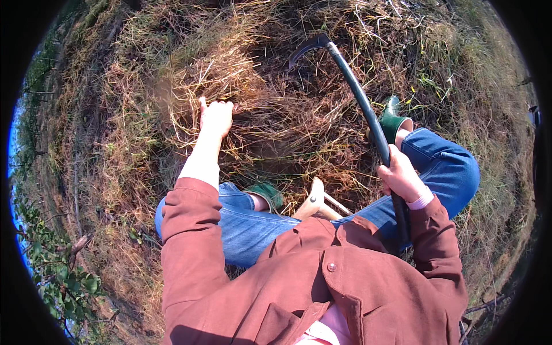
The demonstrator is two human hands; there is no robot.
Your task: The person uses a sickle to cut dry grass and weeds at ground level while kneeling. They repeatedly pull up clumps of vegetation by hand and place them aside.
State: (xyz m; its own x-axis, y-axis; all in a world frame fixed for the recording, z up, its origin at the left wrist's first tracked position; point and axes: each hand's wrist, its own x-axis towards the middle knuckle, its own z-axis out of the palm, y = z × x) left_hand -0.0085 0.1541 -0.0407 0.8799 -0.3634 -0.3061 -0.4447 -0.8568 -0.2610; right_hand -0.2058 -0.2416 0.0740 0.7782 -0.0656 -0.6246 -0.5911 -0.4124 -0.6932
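Observation:
My right hand point(401, 174) is closed around the dark, slightly curved handle of a long-handled sickle point(360, 92). Its curved blade point(308, 47) points left, just above the cut stalks and soil. On the left, my left hand point(217, 117) reaches down to a bunch of dry grass point(228, 79); its fingertips are partly hidden in the stalks, so whether it grips them cannot be told. Loose dry grass lies between the hands and the blade.
Below me, between my legs, is a wooden piece with a bolt point(314, 199). Green shoes point(390, 123) are on my feet, with jeans-clad knees bent outward. A leafy shrub point(71, 280) stands at the lower left. Tangled grass point(465, 73) covers the right side.

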